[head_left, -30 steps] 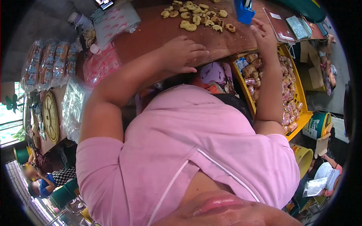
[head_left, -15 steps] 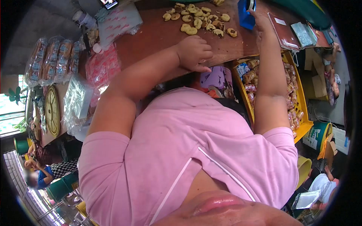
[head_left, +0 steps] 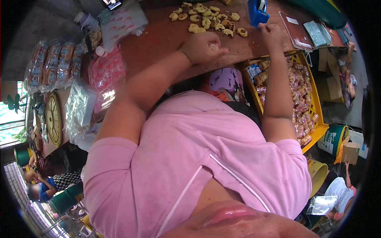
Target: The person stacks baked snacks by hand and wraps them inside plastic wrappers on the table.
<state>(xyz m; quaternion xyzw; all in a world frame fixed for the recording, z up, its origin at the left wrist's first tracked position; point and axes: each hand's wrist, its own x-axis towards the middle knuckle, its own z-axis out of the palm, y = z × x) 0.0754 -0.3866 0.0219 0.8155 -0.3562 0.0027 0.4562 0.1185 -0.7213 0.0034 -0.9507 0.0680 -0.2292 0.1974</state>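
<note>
My left hand [head_left: 203, 48] is above the front of the brown table [head_left: 158, 51], fingers curled in and thumb stuck out to the right. A small pale spot shows in its curl; I cannot make out what it is. Just past this hand lies a loose spread of yellow-and-brown cookies [head_left: 206, 23]. My right hand [head_left: 272, 35] is closed in a pinch just in front of the blue tape dispenser [head_left: 257, 15], apart from it. Whatever is between its fingertips is too small to name.
A yellow crate [head_left: 317, 133] of packaged baked goods stands below my right arm. Plastic sheets [head_left: 123, 22], a pink-printed bag pile [head_left: 106, 69] and bagged loaves [head_left: 53, 65] are at left. A notebook [head_left: 295, 31] lies at right. Other people are at both sides.
My right hand has come away from the tape dispenser toward me. My left hand has turned, its thumb swinging up from pointing down toward me to pointing right.
</note>
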